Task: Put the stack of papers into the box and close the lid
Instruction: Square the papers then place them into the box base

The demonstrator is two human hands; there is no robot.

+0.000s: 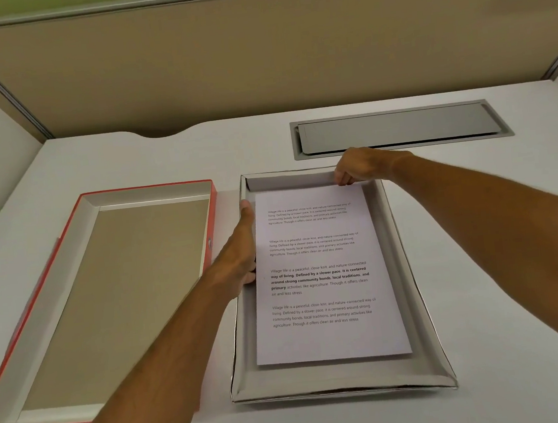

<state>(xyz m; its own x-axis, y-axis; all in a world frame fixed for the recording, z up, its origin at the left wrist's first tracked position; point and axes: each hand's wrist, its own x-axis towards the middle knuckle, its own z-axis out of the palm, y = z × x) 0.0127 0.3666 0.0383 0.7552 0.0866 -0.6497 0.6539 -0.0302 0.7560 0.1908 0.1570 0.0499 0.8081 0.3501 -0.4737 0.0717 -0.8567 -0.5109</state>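
From the head camera, the white stack of printed papers lies flat inside the shallow grey cardboard box on the white bench. The left hand rests along the stack's left edge, thumb stretched along the box wall and fingers curled at the paper's side – its grip loosely closed on that edge. The right hand pinches the stack's far right corner, fingers together on the paper. The red-edged cardboard lid lies upturned just beside the box, on its left – off the box.
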